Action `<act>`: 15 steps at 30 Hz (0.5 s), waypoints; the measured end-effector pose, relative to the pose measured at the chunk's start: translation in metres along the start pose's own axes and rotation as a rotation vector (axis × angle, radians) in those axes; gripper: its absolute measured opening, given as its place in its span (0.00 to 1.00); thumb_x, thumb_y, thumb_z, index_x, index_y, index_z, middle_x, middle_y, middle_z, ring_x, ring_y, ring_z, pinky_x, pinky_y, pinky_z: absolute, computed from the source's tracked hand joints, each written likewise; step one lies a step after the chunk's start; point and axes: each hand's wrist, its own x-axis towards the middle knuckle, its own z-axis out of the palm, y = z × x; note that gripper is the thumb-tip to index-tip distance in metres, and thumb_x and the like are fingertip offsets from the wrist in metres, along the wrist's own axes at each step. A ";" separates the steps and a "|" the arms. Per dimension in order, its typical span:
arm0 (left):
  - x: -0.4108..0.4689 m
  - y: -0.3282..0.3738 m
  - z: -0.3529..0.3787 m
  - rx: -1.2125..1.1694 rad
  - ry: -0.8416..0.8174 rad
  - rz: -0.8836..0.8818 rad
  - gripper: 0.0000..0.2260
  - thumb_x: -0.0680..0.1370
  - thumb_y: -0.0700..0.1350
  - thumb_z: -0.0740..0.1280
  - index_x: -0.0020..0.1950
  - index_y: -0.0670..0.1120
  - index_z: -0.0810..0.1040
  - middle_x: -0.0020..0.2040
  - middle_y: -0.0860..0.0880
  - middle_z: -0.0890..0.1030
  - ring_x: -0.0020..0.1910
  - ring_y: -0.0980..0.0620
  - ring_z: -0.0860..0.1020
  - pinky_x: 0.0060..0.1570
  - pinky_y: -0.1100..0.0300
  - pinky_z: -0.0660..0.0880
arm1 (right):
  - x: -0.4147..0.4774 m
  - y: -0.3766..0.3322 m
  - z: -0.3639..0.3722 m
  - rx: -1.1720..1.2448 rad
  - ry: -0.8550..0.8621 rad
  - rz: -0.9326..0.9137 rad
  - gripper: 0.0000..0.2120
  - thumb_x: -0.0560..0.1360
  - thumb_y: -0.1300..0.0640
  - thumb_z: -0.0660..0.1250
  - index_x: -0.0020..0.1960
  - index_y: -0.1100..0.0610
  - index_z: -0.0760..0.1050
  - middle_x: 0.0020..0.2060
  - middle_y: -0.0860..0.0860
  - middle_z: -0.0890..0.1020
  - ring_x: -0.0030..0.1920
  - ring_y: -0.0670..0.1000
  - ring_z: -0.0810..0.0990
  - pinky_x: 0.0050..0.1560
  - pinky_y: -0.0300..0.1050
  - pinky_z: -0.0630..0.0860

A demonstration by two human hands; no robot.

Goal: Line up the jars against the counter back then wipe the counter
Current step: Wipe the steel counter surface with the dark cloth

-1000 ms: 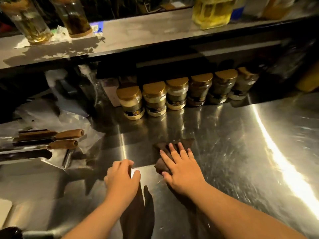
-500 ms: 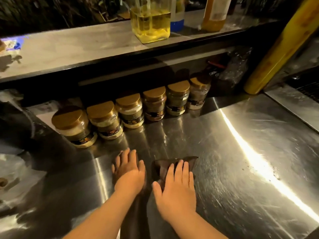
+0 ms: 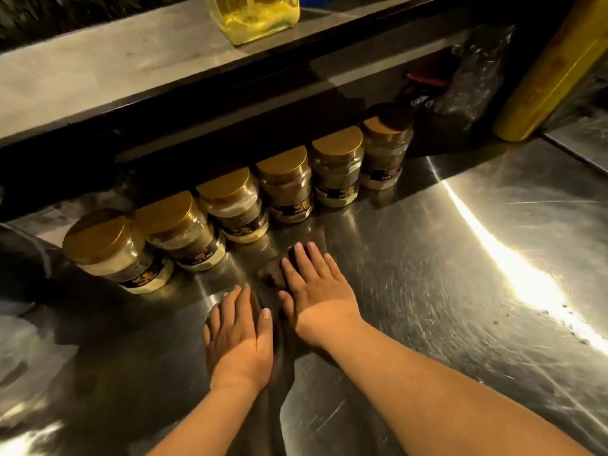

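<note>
While 6 jars (image 3: 230,209) line the back, right hand (image 3: 316,287) (flat) presses cloth (image 3: 271,274); left hand (image 3: 238,337) flat, empty

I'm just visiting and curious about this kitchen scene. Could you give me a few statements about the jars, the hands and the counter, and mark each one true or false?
1. Six gold-lidded jars stand in a row at the back of the steel counter. True.
2. The right hand presses flat on a dark cloth. True.
3. The left hand is lifting a jar. False: it lies flat on the counter, apart from the jars.
4. One jar has its lid off. False: all six are capped.
5. A container of yellow liquid stands on the shelf above the jars. True.
</note>
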 end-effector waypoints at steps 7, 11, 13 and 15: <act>-0.006 0.002 -0.002 0.084 -0.062 0.051 0.30 0.79 0.63 0.43 0.78 0.52 0.58 0.78 0.48 0.61 0.76 0.47 0.55 0.73 0.43 0.53 | -0.069 0.073 -0.017 -0.034 0.082 0.464 0.32 0.80 0.39 0.41 0.81 0.51 0.52 0.81 0.55 0.48 0.80 0.56 0.41 0.76 0.55 0.38; -0.009 -0.003 -0.006 0.040 -0.082 0.071 0.29 0.79 0.62 0.43 0.78 0.53 0.56 0.79 0.48 0.60 0.77 0.47 0.53 0.74 0.44 0.51 | -0.114 0.036 -0.011 -0.034 0.094 0.659 0.33 0.80 0.42 0.41 0.80 0.56 0.54 0.81 0.58 0.49 0.80 0.59 0.44 0.78 0.58 0.45; -0.007 -0.003 -0.007 0.044 -0.089 0.076 0.29 0.79 0.62 0.43 0.78 0.53 0.56 0.79 0.47 0.60 0.77 0.46 0.53 0.74 0.44 0.51 | -0.119 -0.001 -0.001 -0.012 0.109 0.646 0.33 0.80 0.41 0.42 0.80 0.55 0.54 0.81 0.58 0.49 0.80 0.58 0.43 0.78 0.59 0.44; -0.006 -0.004 -0.008 0.040 -0.087 0.078 0.29 0.79 0.62 0.43 0.78 0.53 0.58 0.79 0.47 0.61 0.76 0.45 0.55 0.73 0.43 0.52 | -0.115 -0.038 0.005 0.019 0.113 0.550 0.32 0.80 0.41 0.46 0.79 0.55 0.58 0.80 0.58 0.54 0.80 0.59 0.46 0.77 0.61 0.48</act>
